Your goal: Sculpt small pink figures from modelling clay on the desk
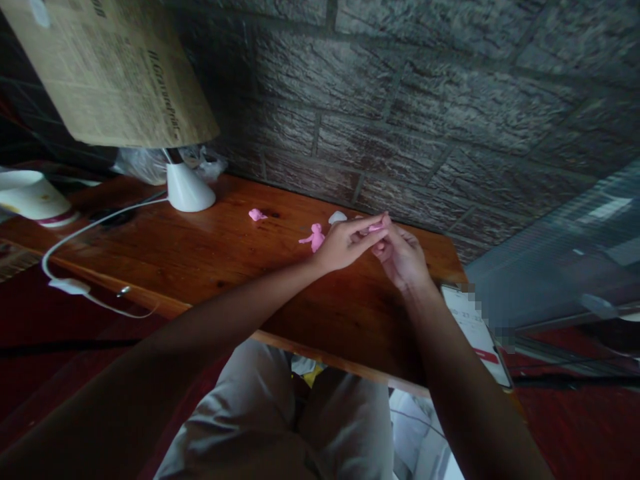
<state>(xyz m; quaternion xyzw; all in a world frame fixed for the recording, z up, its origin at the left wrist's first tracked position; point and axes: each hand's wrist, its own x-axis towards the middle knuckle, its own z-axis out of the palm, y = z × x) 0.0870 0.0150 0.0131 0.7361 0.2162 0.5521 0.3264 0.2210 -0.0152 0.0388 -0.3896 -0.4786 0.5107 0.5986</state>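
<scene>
A small piece of pink modelling clay [377, 227] is pinched between the fingertips of both hands, above the far right part of the table. My left hand [345, 241] reaches in from the left, its fingers closed on the clay. From the right, my right hand [403, 257] grips the same piece with thumb and fingers. Just left of my left hand lies a pink clay figure [315, 237] with a round head and an outstretched arm, partly hidden by the hand. Farther left is a smaller pink clay lump [257, 215]. A whitish translucent piece [337, 217] sits behind my left hand.
On the wooden table [215, 247], a lamp with a white base [189, 187] and paper shade [135, 73] stands left, its white cord [65, 240] hanging over the front edge. A paper cup [35, 197] is far left. A phone [475, 333] lies right. Behind is a brick wall [320, 87].
</scene>
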